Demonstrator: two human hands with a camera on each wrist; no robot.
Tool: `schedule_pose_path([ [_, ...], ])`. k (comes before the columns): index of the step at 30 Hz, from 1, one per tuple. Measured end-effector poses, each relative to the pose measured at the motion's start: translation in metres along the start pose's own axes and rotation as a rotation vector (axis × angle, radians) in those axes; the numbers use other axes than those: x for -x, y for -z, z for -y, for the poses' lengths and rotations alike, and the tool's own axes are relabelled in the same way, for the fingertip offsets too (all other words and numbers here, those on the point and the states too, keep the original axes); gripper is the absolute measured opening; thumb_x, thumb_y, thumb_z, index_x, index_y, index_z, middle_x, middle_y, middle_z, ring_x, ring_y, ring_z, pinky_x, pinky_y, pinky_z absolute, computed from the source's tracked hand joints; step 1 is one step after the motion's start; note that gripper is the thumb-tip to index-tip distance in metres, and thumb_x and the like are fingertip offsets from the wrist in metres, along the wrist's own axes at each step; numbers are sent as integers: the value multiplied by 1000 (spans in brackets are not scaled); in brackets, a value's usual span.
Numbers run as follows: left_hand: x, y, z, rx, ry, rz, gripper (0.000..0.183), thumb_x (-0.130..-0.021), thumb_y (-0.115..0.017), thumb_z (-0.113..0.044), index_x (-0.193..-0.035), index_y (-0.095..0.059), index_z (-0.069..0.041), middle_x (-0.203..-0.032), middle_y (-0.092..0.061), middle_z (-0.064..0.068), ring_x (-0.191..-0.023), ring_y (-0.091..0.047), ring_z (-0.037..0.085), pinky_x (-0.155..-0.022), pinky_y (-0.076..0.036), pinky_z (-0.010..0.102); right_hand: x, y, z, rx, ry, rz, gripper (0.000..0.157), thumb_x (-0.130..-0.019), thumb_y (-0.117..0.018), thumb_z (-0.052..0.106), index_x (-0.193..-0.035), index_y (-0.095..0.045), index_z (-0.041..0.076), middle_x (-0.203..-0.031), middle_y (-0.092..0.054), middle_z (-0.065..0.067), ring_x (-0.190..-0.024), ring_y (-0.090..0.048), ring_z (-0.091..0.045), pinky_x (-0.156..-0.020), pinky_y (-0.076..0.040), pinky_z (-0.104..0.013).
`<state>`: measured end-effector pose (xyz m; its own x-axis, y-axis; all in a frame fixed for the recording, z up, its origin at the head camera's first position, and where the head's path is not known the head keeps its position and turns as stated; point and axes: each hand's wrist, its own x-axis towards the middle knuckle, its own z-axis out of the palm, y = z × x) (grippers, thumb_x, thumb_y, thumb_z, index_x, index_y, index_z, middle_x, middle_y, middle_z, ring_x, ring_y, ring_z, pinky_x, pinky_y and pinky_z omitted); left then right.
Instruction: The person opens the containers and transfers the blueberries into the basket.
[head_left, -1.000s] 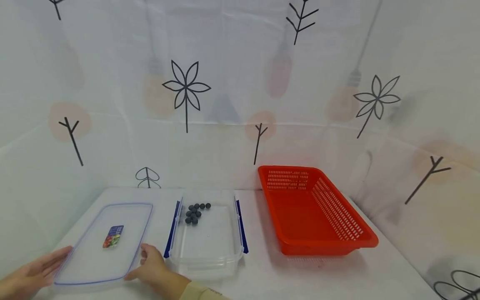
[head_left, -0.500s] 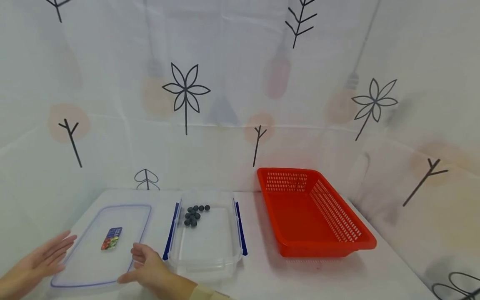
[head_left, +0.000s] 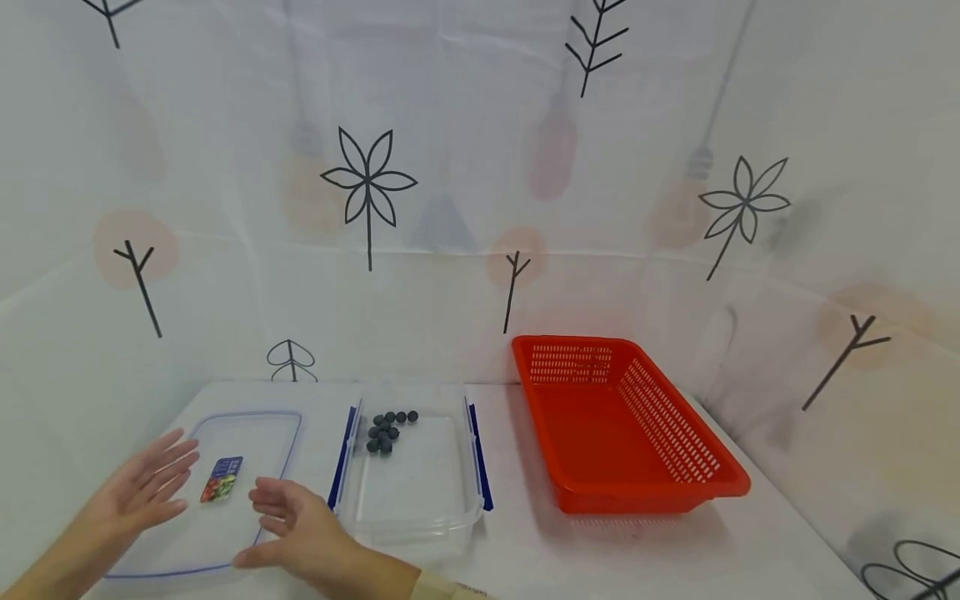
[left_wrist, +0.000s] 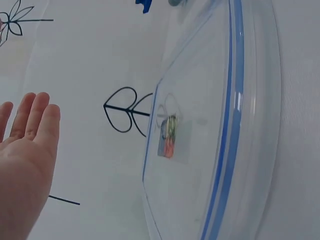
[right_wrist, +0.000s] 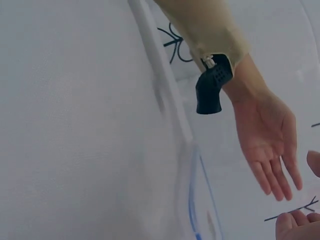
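A clear rectangular lid with a blue seal line lies flat on the left of the table, a printed fruit label at its middle. Over its left side in the head view is my left hand, fingers extended and palm facing inward; the left wrist view shows the hand holding nothing. My right hand hovers at the lid's right edge, fingers slightly bent, thumb apart, nothing in its grasp. Right of it stands a clear plastic container with blue side latches, several blueberries gathered at its back left.
A red plastic basket with slotted walls stands at the right of the white table. Behind everything hangs a white cloth printed with plants. In the right wrist view, a dark wrist device sits at the left sleeve.
Both hands have let go of the lid's sides. The left hand has risen and moved right over the lid; the right hand has lifted slightly and opened. Lid and container stay put.
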<state>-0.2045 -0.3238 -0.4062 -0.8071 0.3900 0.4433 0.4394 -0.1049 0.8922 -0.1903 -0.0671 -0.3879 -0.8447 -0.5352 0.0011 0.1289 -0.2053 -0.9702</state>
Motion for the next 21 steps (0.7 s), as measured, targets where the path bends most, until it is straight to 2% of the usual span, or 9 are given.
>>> schedule_pose_path([
  [4, -8, -15, -6, 5, -45, 0, 74, -87, -35, 24, -149, -13, -9, -142, -38, -9, -125, -39, 0, -91, -40, 16, 8, 6, 7, -7, 60, 22, 63, -73, -64, -21, -127, -51, 8, -114, -59, 4, -108, -55, -9, -95, -41, -27],
  [11, -16, -37, -14, -47, -2, -45, 72, -88, -41, 19, -148, -18, -13, -139, -42, -11, -121, -43, -1, -88, -43, 17, 21, 20, 16, -5, 165, 39, 64, -71, -63, -24, -128, -49, 1, -114, -60, 0, -109, -54, -10, -93, -41, -20],
  [16, -20, -52, -19, -74, 5, -58, 73, -87, -43, 19, -148, -17, -11, -138, -41, -9, -120, -45, 1, -86, -45, 19, 31, 31, 23, -6, 187, 28, 62, -71, -63, -23, -128, -50, -1, -115, -60, -2, -110, -54, -12, -93, -41, -20],
  [21, -28, -67, -25, -140, 52, -93, 70, -88, -48, 15, -147, -21, -11, -136, -42, -7, -117, -48, 2, -85, -47, 20, 40, 47, 29, -5, 181, 12, 59, -74, -64, -20, -128, -49, -1, -117, -58, -4, -113, -52, -16, -95, -40, -22],
])
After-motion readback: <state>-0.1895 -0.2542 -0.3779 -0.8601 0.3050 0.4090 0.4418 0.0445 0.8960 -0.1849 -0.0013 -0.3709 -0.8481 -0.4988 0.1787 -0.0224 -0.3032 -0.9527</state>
